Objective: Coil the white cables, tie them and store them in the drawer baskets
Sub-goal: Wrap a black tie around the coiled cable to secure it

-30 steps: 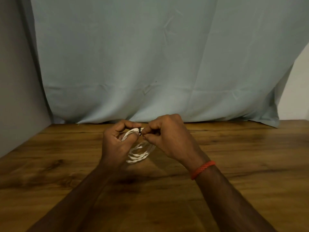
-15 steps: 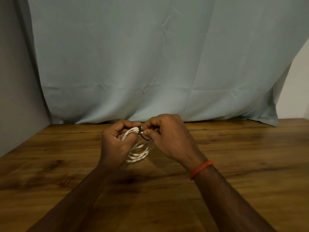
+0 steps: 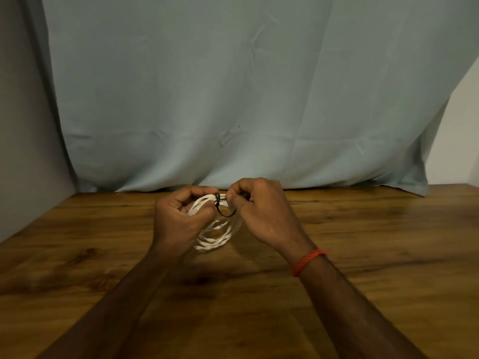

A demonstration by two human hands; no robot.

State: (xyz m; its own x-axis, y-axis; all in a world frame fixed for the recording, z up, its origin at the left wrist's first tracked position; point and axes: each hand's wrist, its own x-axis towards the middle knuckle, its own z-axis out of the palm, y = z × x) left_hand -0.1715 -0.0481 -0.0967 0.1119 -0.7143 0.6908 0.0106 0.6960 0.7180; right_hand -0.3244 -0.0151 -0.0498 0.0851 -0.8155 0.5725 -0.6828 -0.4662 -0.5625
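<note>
A coiled white cable [image 3: 220, 234] hangs between both hands just above the wooden table [image 3: 388, 255]. My left hand [image 3: 178, 224] grips the top left of the coil with curled fingers. A thin black tie [image 3: 225, 212] is wrapped round the top of the coil, and a loose loop of it droops below. My right hand [image 3: 261, 211] pinches the tie at the coil's top right. The upper part of the coil is hidden by my fingers. No drawer or basket is in view.
A pale blue cloth [image 3: 233, 99] hangs along the table's back edge. A grey wall [image 3: 23, 151] borders the table on the left. A red thread band [image 3: 308, 261] sits on my right wrist.
The black tie has come into plain view at the top of the coil, with a small loop hanging down. Both hands have stayed in almost the same place.
</note>
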